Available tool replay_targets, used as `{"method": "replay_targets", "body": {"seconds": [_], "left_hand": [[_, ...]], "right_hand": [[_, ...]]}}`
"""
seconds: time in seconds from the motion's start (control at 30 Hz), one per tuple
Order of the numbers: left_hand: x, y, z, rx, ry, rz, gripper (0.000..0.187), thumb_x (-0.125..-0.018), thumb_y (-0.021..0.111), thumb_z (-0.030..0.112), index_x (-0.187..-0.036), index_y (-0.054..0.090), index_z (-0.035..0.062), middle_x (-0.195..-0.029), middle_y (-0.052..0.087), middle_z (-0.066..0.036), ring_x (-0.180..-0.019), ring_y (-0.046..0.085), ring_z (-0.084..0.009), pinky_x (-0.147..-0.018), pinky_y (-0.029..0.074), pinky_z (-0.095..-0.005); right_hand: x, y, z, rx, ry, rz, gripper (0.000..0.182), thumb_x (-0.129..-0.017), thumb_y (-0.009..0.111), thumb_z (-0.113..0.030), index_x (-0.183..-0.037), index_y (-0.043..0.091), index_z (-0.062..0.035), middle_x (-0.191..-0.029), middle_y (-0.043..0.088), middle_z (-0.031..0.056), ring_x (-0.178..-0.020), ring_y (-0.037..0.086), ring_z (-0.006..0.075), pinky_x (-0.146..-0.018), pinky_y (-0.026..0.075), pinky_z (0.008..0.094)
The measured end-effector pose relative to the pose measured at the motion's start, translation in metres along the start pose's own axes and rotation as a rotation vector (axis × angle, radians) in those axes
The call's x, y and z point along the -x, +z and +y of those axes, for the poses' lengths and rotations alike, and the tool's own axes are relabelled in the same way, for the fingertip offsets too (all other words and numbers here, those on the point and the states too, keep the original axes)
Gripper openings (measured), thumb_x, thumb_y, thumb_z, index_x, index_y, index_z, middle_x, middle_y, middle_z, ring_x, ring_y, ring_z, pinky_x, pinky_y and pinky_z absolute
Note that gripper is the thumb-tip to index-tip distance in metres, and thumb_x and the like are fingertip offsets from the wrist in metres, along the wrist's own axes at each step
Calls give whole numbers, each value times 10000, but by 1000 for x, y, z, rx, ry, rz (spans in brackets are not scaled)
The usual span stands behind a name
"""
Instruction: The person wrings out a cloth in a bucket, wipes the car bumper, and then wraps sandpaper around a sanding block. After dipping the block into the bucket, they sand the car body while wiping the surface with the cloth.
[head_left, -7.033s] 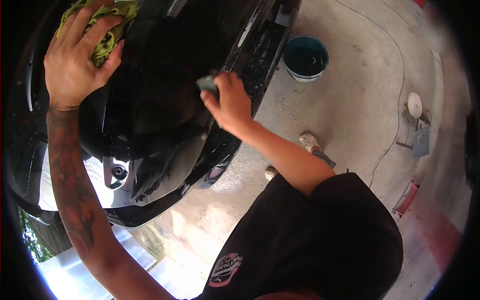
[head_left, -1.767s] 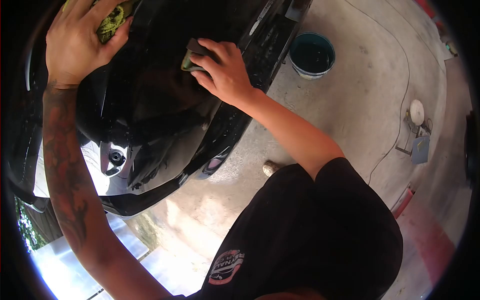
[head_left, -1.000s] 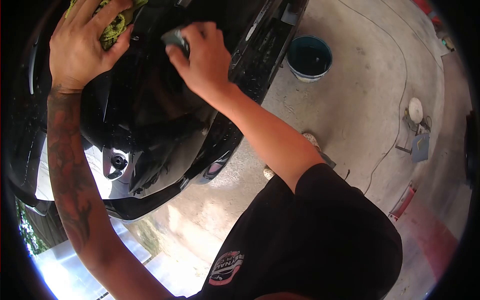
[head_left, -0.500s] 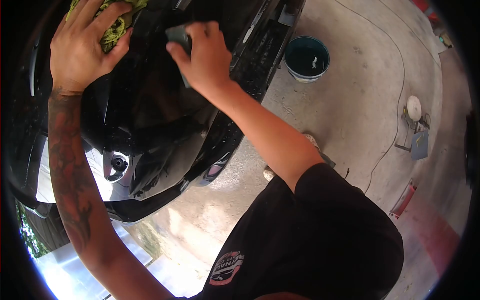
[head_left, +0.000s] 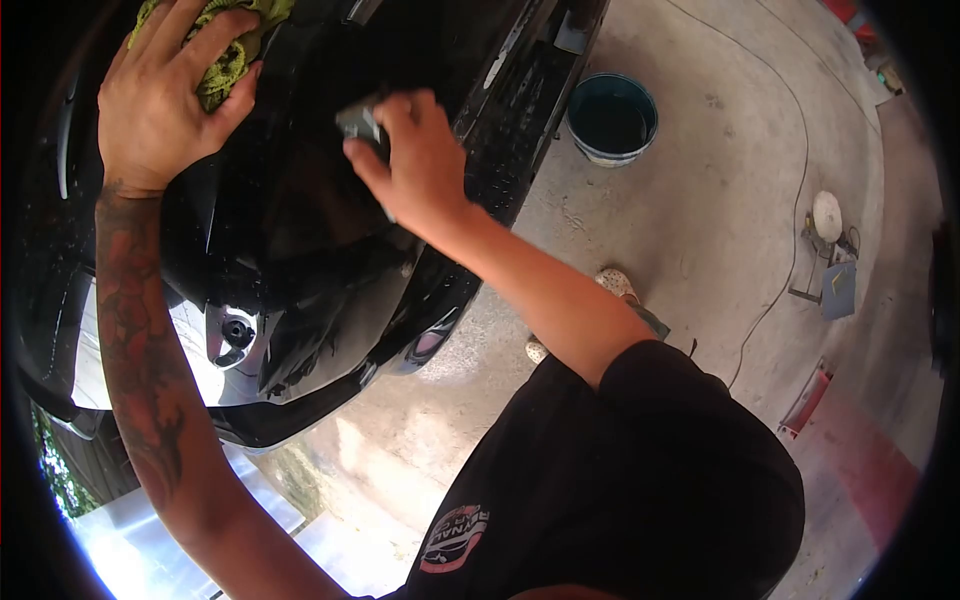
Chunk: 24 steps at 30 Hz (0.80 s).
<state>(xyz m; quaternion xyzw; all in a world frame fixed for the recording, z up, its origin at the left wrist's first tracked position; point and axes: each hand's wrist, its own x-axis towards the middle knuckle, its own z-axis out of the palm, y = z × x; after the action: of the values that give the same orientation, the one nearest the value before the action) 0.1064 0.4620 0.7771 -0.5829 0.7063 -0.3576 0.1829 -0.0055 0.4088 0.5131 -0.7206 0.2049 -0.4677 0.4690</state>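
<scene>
A wet, glossy black car panel (head_left: pixel 300 225) fills the upper left of the head view. My left hand (head_left: pixel 165 115) is closed round a crumpled yellow-green cloth (head_left: pixel 228 75) against the panel at the top left. To the right of it, my right hand (head_left: pixel 425 165) grips a flat grey block (head_left: pixel 358 119), thumb on the near side and fingers over the far side. The block lies against the black surface, its underside hidden. Motion slightly blurs the hand and block.
A bucket (head_left: pixel 612 150) of dark liquid stands on the concrete floor (head_left: pixel 720 180) beside the car. A cable (head_left: pixel 803 200) runs across the floor near a small stand (head_left: pixel 828 225). A red strip-like piece (head_left: pixel 806 398) lies farther right. An open round socket (head_left: pixel 237 330) sits in the bodywork.
My right hand has slid the grey block over the panel, a little down and to the right in view. My left hand and the cloth have barely shifted.
</scene>
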Motion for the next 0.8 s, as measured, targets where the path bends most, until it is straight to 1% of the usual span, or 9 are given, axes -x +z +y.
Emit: {"method": "replay_targets", "body": {"seconds": [0.07,0.13,0.27,0.33,0.43,0.57,0.6,0.67,0.8], "left_hand": [[0,0,1,-8,19,24,330,-802,792,182,-1121,713,154,-1343,665,23,-1141,673,-273,-935,569,-393],[-1,1,1,-5,32,40,330,-802,792,181,-1121,713,151,-1343,666,19,-1141,673,-275,-936,569,-392],[1,0,0,-1,19,27,329,-802,793,179,-1120,714,150,-1343,666,19,-1144,673,-274,-942,568,-392],[0,1,0,-8,8,16,327,-802,792,180,-1118,714,152,-1343,666,22,-1146,673,-273,-945,567,-392],[1,0,1,-19,7,16,323,-801,792,183,-1113,714,154,-1343,666,25,-1146,674,-272,-945,568,-392],[-1,0,1,-12,21,30,322,-798,792,186,-1109,714,155,-1341,666,29,-1146,675,-268,-941,569,-392],[0,0,0,-13,21,25,323,-796,792,185,-1108,714,155,-1341,666,30,-1146,675,-267,-940,569,-392],[2,0,0,-9,6,18,325,-794,793,183,-1108,714,155,-1342,665,30,-1146,675,-267,-940,569,-394],[2,1,0,2,-7,9,324,-793,792,183,-1106,715,154,-1344,663,30,-1146,674,-267,-938,569,-396]], "right_hand": [[11,0,3,-25,-70,17,382,-818,828,-258,-1118,642,-110,-1163,566,133,-1012,611,356,-732,580,481],[-10,2,11,11,-69,55,368,-827,819,-264,-1112,644,-113,-1166,568,132,-1012,611,354,-730,578,484],[-70,3,24,35,55,174,365,-857,789,-291,-1094,633,-62,-1116,592,141,-1031,605,369,-736,559,505],[-40,4,13,29,30,141,351,-873,790,-272,-1114,635,-70,-1158,580,151,-1032,603,366,-724,559,505],[-17,2,11,-30,-17,59,353,-845,808,-263,-1099,635,-89,-1171,576,164,-1053,608,379,-752,565,511],[-76,-3,19,50,37,156,360,-855,793,-309,-1079,647,-67,-1133,602,162,-1057,621,375,-767,567,508],[-91,-6,20,44,96,144,362,-862,784,-322,-1077,650,-63,-1127,608,164,-1061,623,372,-785,560,512],[-89,-3,21,61,56,167,383,-857,793,-322,-1093,640,-62,-1128,604,165,-1060,622,377,-793,559,513],[-4,-6,10,3,67,-43,410,-839,827,-291,-1128,611,-97,-1184,569,158,-1036,611,384,-780,572,493]]}}
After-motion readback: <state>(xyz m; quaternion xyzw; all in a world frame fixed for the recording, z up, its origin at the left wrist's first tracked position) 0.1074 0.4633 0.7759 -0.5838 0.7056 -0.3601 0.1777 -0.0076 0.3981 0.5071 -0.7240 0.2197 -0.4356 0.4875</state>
